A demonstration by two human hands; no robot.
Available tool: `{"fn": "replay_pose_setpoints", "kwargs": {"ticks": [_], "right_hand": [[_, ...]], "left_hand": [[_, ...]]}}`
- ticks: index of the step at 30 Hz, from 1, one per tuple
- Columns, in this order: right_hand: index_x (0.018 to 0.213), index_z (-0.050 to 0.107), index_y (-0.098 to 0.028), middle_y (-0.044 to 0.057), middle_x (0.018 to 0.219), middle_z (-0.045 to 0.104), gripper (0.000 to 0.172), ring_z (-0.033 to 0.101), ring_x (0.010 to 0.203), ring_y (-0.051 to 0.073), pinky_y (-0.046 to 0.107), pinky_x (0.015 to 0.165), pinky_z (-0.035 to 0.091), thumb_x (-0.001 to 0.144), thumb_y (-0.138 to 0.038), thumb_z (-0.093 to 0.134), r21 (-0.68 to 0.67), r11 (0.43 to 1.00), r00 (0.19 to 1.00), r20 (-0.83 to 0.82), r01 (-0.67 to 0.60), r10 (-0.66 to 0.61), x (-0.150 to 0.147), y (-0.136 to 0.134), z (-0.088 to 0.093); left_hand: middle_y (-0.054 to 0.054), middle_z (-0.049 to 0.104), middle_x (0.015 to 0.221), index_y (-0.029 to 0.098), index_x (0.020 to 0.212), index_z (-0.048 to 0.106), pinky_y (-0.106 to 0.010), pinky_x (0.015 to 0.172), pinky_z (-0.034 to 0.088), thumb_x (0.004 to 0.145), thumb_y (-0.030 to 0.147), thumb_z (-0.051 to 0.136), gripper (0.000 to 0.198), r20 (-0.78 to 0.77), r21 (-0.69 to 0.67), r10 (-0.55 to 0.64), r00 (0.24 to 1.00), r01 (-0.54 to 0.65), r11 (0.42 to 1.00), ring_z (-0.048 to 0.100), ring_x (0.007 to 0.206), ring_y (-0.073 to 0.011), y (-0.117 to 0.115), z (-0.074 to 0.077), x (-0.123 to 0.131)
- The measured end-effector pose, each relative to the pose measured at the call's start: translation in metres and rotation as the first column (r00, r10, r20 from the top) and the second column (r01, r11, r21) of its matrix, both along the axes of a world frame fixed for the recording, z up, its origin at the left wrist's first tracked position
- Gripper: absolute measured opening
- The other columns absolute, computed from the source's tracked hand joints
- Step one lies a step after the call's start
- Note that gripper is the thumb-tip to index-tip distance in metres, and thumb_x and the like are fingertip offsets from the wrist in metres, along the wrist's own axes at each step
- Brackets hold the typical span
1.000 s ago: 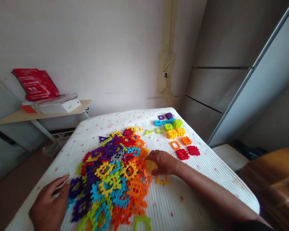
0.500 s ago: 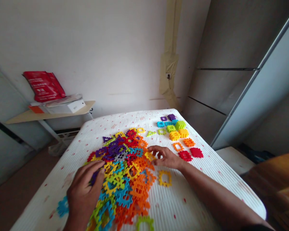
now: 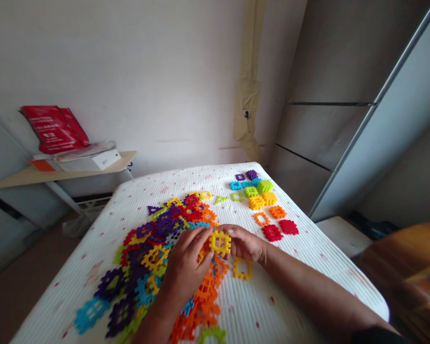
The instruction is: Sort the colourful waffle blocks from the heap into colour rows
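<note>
A yellow window-patterned building block (image 3: 220, 242) is held up between my two hands, over the right side of a heap of colourful interlocking blocks (image 3: 158, 258). My left hand (image 3: 188, 258) pinches its left edge with fingers and thumb. At its right edge, my right hand (image 3: 246, 244) is closed, with the thumb at the upper corner. Just below the right hand, a yellow open-frame block (image 3: 242, 269) lies flat on the cloth. The left hand and forearm hide part of the heap.
Sorted stacks of yellow blocks (image 3: 256, 202), green blocks (image 3: 265, 186) and red blocks (image 3: 289, 227) stand along the right side of the white spotted tablecloth (image 3: 272, 282). A side shelf (image 3: 57, 174) carries a red bag (image 3: 53, 128). A cabinet (image 3: 329, 95) stands to the right.
My right hand has lifted the yellow window block off the heap. My left hand has moved right to meet it, and purple and blue blocks on the heap's left now show.
</note>
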State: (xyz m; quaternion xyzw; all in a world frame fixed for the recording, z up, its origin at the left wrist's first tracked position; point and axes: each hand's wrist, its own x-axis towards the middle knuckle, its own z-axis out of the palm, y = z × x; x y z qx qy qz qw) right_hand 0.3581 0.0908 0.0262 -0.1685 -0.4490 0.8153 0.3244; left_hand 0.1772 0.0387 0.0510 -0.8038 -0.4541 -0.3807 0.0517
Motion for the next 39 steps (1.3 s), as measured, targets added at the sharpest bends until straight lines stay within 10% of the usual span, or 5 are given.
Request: {"fn": "replay_pose_setpoints", "kwargs": {"ticks": [19,22,28,31,39], "right_hand": [[0.097,0.053,-0.014,0.003,0.068,0.060,0.049,0.056,0.051,0.011,0.022,0.046,0.042,0.080,-0.059,0.044,0.178,0.983,0.979,0.190,0.043,-0.077,-0.008,0.000,-0.008],[0.098,0.054,-0.017,0.003,0.079,0.061,0.040,0.057,0.064,0.012,0.024,0.055,0.043,0.078,-0.051,0.055,0.576,0.783,0.849,0.271,0.234,-0.453,-0.001,-0.002,0.001],[0.118,0.050,-0.017,0.012,0.118,0.055,0.047,0.047,0.103,0.022,0.037,0.082,0.038,0.081,-0.045,0.056,0.986,-0.052,0.683,0.074,-0.161,-0.727,0.003,-0.019,0.025],[0.123,0.047,-0.017,0.012,0.119,0.055,0.046,0.046,0.099,0.023,0.038,0.077,0.035,0.085,-0.041,0.051,0.941,-0.109,0.599,0.111,-0.319,-0.793,-0.003,-0.025,0.023],[0.130,0.040,-0.018,0.012,0.119,0.055,0.053,0.046,0.096,0.026,0.039,0.075,0.033,0.082,-0.038,0.052,0.931,0.044,0.502,0.234,-0.363,-0.833,-0.014,-0.030,0.017]], "left_hand": [[-0.003,0.066,0.082,0.021,0.104,0.062,-0.025,0.069,0.050,0.078,0.021,0.052,0.028,0.339,-0.177,0.093,0.936,-0.033,0.984,0.061,0.074,-0.0145,-0.008,-0.018,-0.001],[-0.002,0.064,0.078,0.020,0.113,0.056,-0.026,0.067,0.049,0.077,0.028,0.053,0.037,0.488,-0.344,0.193,0.851,-0.016,0.939,0.060,0.070,-0.0145,-0.010,-0.018,-0.002],[0.004,0.058,0.065,0.020,0.128,0.039,-0.023,0.058,0.044,0.073,0.032,0.059,0.060,0.679,-0.515,0.304,0.668,0.138,0.846,0.052,0.056,-0.0109,-0.011,-0.012,0.003],[0.005,0.057,0.062,0.019,0.128,0.037,-0.021,0.055,0.042,0.071,0.032,0.061,0.064,0.711,-0.527,0.316,0.628,0.179,0.831,0.050,0.055,-0.0104,-0.010,-0.012,0.007],[0.005,0.056,0.062,0.019,0.131,0.033,-0.023,0.057,0.043,0.072,0.031,0.060,0.066,0.718,-0.528,0.291,0.633,0.222,0.820,0.050,0.054,-0.0101,-0.009,-0.015,0.010]]}}
